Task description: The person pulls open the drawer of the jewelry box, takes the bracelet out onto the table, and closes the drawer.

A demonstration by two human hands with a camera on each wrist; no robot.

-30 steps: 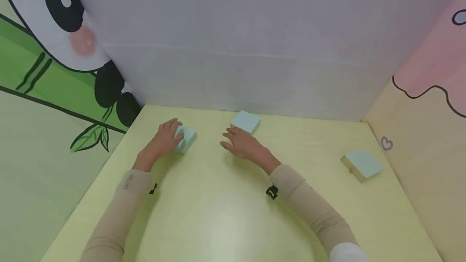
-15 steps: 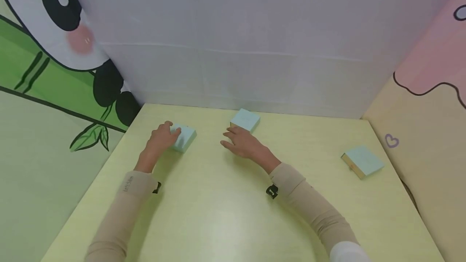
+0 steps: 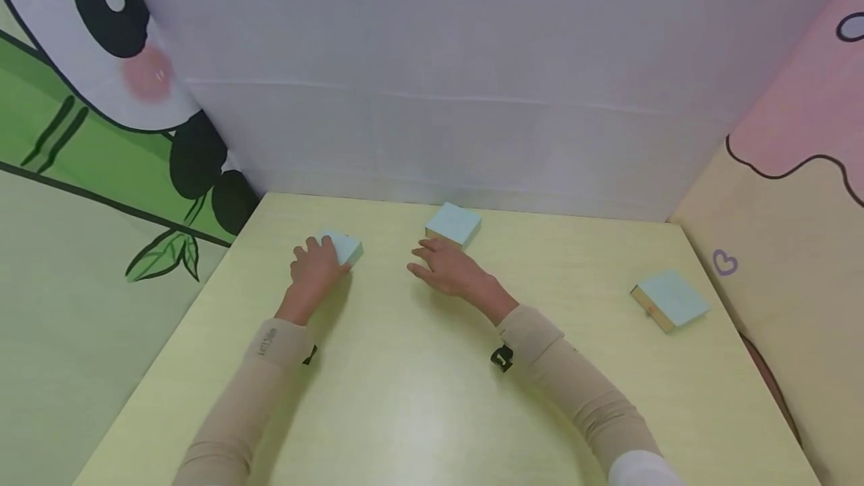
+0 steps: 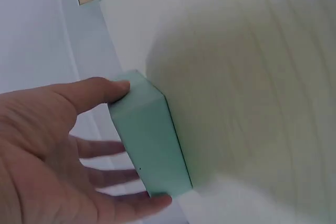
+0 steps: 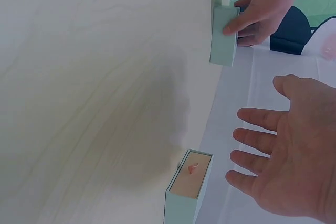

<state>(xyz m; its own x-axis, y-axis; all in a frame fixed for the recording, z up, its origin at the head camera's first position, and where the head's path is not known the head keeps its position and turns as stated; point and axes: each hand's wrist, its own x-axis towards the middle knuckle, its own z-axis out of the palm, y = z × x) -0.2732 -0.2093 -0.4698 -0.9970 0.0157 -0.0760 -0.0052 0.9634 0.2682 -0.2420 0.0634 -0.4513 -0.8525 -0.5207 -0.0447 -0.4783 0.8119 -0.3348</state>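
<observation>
My left hand (image 3: pixel 314 272) grips a small light-blue box (image 3: pixel 346 248) at the back left of the table. In the left wrist view the thumb presses one end of that box (image 4: pixel 152 145) and a finger curls against the opposite end. My right hand (image 3: pixel 448 270) is held just in front of a second light-blue box (image 3: pixel 454 223) near the back edge. Its fingers are spread and nearly straight, with nothing between them. In the right wrist view this second box (image 5: pixel 190 182) shows a tan side with a small pink tab.
A third light-blue box (image 3: pixel 675 298) with a tan side lies at the right of the pale yellow table (image 3: pixel 418 396). A white sheet (image 3: pixel 472 96) rises behind the table. Printed panels with cartoon shapes (image 3: pixel 169 171) stand along both sides.
My left hand has shifted from over the box's left part to its front side, turning so the thumb now lies at its near right end. The right hand has stayed in place.
</observation>
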